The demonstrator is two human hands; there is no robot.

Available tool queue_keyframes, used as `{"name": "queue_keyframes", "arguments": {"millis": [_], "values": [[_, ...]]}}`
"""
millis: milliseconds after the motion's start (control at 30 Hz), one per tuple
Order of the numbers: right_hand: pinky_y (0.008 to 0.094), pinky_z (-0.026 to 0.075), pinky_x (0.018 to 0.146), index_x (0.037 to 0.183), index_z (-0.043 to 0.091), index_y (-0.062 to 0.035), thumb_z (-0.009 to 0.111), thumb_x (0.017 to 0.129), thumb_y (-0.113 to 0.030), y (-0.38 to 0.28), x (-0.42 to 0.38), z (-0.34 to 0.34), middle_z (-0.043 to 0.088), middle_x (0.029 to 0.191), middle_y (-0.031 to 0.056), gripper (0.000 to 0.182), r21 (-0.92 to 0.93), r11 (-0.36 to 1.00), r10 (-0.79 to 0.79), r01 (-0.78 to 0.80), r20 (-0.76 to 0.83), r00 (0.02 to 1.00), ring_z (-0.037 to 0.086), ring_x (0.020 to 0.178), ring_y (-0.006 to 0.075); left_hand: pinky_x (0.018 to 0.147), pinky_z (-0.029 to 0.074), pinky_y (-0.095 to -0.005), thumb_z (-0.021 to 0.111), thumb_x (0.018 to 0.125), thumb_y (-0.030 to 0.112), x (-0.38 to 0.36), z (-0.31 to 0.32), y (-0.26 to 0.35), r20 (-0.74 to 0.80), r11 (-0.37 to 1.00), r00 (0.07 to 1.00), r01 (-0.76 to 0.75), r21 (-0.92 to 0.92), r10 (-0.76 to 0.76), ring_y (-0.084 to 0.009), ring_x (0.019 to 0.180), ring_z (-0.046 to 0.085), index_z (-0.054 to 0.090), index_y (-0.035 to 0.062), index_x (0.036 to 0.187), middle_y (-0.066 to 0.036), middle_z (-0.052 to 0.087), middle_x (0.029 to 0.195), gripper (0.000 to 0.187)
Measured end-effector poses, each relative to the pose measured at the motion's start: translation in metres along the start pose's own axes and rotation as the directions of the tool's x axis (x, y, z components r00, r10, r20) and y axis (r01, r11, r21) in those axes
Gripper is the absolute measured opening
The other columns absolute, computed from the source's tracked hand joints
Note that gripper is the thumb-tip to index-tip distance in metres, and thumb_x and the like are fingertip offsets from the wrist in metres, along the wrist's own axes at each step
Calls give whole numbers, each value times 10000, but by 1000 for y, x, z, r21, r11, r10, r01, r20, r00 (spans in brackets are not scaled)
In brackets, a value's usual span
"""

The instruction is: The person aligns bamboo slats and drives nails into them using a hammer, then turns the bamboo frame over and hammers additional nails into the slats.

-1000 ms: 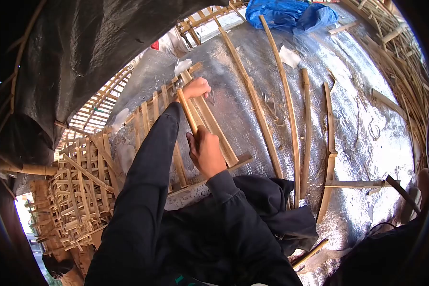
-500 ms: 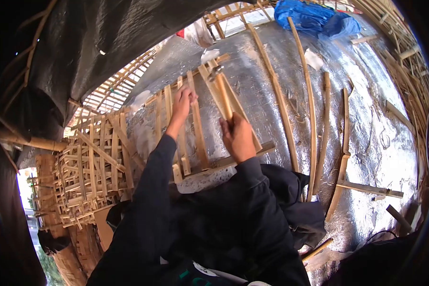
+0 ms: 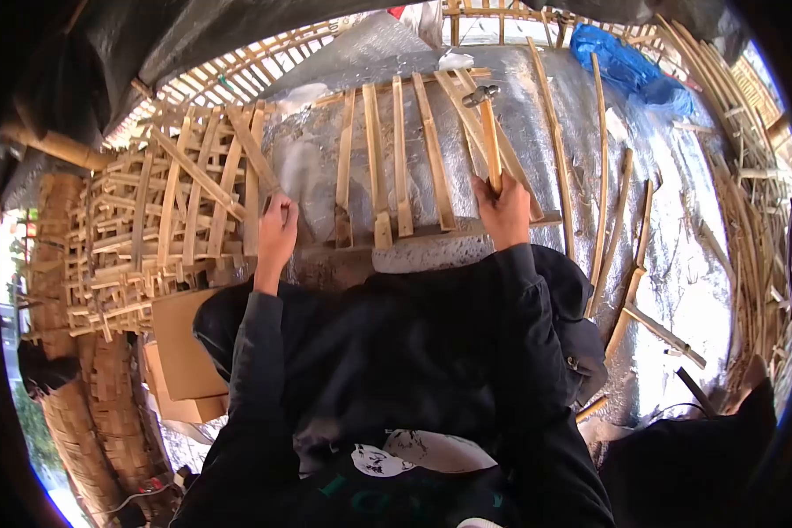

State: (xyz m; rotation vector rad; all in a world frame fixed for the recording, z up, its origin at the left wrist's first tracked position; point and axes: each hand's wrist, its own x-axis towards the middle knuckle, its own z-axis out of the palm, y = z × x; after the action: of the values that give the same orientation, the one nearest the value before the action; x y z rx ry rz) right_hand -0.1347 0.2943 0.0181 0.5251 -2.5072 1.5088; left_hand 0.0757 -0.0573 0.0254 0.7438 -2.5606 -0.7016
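My right hand is closed round the wooden handle of a hammer. Its metal head points away from me, above the slanted slats at the right end of a bamboo frame. Several upright slats lie across that frame, side by side with gaps between. My left hand is closed at the near end of a slanted bamboo slat, beside a stack of slats. Its fingertips partly hide that end.
A pile of crossed bamboo lattice pieces stands at the left, near a cardboard box. Long bamboo strips lie on the silvery sheet at the right. A blue tarp sits at the far right.
My left hand has moved from the frame's slats leftward to the slat at the stack, and its fingers have closed. The hammer stays in my right hand. The view has shifted.
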Motion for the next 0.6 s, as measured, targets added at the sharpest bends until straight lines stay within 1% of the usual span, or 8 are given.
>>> {"name": "queue_keyframes", "arguments": {"millis": [100,133,200,300,400,467,533,600], "values": [[486,496,602,830,568,23,842,910,-204,-12,-17,8,626,659,224,364,115,989,74,-89,126,989,674,667,458,761,531,-525,583,1065,189,19,29,-24,-75,994,994,-82,-74,76,-468,876,697,596,27,1041,-255,688,889,164],[474,528,635,876,575,18,861,888,-182,-9,-23,10,684,714,191,349,-87,996,28,-16,132,991,717,724,432,761,531,-525,583,1065,189,15,35,-23,-85,994,995,-68,-87,60,-468,876,697,596,27,1041,-255,688,889,164],[472,534,655,891,578,20,869,878,-179,-6,-26,12,698,745,188,353,-98,995,14,-2,126,992,722,752,430,835,524,-612,541,1066,224,19,52,-16,74,1000,997,13,11,-14,-521,971,686,596,17,1097,-303,705,967,216],[468,540,705,917,593,22,899,848,-187,-2,-32,12,716,808,189,377,-161,985,-40,56,98,994,726,808,426,885,519,-652,516,1064,251,13,69,-14,201,999,979,16,43,-24,-549,978,680,577,7,1178,-334,710,988,275],[467,540,707,904,597,20,913,832,-197,3,-32,15,709,795,190,391,-67,997,-20,28,107,994,722,809,429,878,509,-668,498,1075,241,3,80,-10,222,999,975,17,43,-26,-578,944,667,537,-32,1210,-363,703,992,307],[467,539,702,888,599,16,914,830,-206,4,-31,12,708,797,188,390,-196,980,14,19,169,985,722,807,428,870,494,-675,484,1088,249,0,83,-9,223,1000,975,7,16,-11,-591,918,655,526,-30,1203,-369,698,1019,305],[469,538,701,882,600,12,912,832,-211,3,-29,14,708,798,189,388,-195,981,23,17,198,980,721,802,428,861,547,-649,474,1067,229,1,46,30,471,924,853,341,-173,-227,-553,949,696,534,-103,1257,-369,713,980,387],[471,537,700,876,600,8,911,834,-216,-1,-31,16,707,799,191,385,-190,982,35,9,226,973,719,798,427,835,556,-644,472,1066,223,-1,51,30,457,929,858,335,-156,-233,-550,929,700,525,-98,1296,-367,716,981,399]]}}
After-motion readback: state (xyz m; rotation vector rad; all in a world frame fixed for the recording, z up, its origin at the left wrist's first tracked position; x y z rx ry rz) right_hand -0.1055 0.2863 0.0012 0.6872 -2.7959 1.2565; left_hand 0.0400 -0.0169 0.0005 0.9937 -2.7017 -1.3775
